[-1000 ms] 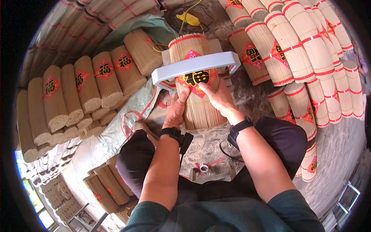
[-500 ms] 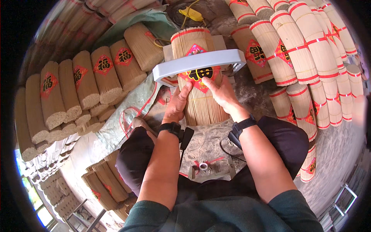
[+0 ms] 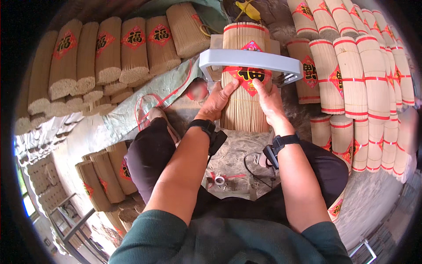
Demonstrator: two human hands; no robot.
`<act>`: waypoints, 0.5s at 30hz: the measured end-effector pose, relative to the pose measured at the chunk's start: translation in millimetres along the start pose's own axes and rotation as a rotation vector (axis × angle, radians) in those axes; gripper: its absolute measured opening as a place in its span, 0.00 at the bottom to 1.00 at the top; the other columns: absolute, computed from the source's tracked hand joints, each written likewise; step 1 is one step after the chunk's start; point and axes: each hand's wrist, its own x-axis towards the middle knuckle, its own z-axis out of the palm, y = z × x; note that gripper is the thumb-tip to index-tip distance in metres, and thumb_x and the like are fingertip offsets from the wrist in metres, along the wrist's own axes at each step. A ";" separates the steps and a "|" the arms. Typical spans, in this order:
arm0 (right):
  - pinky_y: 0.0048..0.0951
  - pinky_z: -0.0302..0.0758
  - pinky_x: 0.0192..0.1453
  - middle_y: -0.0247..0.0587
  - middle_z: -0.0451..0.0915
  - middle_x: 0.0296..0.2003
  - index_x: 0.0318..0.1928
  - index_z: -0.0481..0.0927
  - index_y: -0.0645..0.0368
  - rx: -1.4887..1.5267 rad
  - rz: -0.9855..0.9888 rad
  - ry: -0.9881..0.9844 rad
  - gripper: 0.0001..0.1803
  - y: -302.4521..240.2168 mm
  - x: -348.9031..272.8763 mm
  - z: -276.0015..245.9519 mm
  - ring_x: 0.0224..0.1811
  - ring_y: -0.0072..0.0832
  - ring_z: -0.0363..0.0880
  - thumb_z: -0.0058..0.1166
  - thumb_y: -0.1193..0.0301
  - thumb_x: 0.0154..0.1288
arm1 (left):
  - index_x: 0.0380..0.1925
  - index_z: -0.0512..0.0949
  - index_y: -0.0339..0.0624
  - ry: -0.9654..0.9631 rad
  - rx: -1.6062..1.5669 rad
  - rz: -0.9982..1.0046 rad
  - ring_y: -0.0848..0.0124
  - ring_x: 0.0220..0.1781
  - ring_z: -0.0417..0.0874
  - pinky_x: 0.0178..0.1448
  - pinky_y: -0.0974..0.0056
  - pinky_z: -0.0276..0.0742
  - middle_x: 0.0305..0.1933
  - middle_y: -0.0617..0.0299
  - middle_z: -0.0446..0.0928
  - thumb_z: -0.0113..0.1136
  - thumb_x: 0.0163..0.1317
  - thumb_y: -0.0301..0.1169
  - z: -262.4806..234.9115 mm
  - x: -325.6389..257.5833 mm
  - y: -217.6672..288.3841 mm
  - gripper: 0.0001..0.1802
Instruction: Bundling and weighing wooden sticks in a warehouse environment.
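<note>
A thick bundle of thin tan sticks (image 3: 245, 113) lies lengthwise in front of me, passing under a grey arch (image 3: 250, 56) of a strapping machine. Round its far end runs a red band. On its upper side sits a red diamond-shaped paper label (image 3: 249, 83) with a dark character, partly covered by the arch. My left hand (image 3: 217, 101) grips the bundle's left side, thumb at the label's edge. From the right, my right hand (image 3: 271, 103) clasps it, its thumb also pressing by the label. The fingers underneath are hidden.
Brown stick bundles with red labels (image 3: 107, 53) are stacked at the left. Red-banded bundles (image 3: 351, 79) stand in rows at the right. More bundles (image 3: 101, 180) sit at lower left. Between my knees lies a roll of tape (image 3: 219, 180). A yellow object (image 3: 248, 9) lies beyond the machine.
The view has turned, so the machine and bundle appear farther right and higher. Both hands keep their hold on the bundle, which stays under the arch.
</note>
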 end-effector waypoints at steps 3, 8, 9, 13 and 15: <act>0.33 0.68 0.59 0.51 0.75 0.52 0.56 0.68 0.69 -0.045 -0.066 -0.041 0.39 13.9 12.3 -5.8 0.56 0.34 0.73 0.62 0.48 0.58 | 0.62 0.63 0.35 0.041 0.043 -0.007 0.67 0.54 0.77 0.58 0.62 0.72 0.55 0.55 0.75 0.61 0.57 0.57 3.8 -2.0 0.6 0.43; 0.36 0.65 0.63 0.54 0.73 0.55 0.60 0.63 0.70 -0.155 0.024 -0.057 0.45 10.8 -6.5 -11.0 0.60 0.38 0.70 0.59 0.44 0.57 | 0.65 0.58 0.34 0.154 0.204 -0.076 0.66 0.58 0.73 0.60 0.62 0.70 0.60 0.52 0.70 0.61 0.55 0.60 -10.4 -24.6 -9.5 0.49; 0.37 0.64 0.64 0.55 0.71 0.56 0.62 0.61 0.70 -0.194 0.051 -0.085 0.48 10.4 -10.9 -14.8 0.62 0.39 0.68 0.59 0.42 0.57 | 0.67 0.55 0.35 0.086 0.133 -0.102 0.65 0.61 0.71 0.62 0.61 0.68 0.63 0.52 0.67 0.63 0.54 0.60 -10.8 -34.7 -13.1 0.52; 0.39 0.62 0.66 0.57 0.66 0.60 0.65 0.54 0.70 -0.200 0.003 -0.178 0.55 23.5 -26.2 -21.2 0.64 0.41 0.64 0.61 0.39 0.52 | 0.71 0.48 0.45 -0.141 0.043 -0.146 0.61 0.68 0.62 0.67 0.50 0.59 0.69 0.56 0.60 0.68 0.45 0.63 -10.6 -60.6 -15.8 0.61; 0.39 0.61 0.67 0.57 0.64 0.61 0.66 0.51 0.69 -0.175 -0.031 -0.185 0.60 24.4 -31.8 -19.9 0.66 0.42 0.62 0.63 0.37 0.48 | 0.71 0.49 0.51 -0.172 0.072 -0.198 0.57 0.70 0.59 0.66 0.42 0.54 0.69 0.56 0.60 0.69 0.43 0.63 -9.3 -68.4 -9.5 0.60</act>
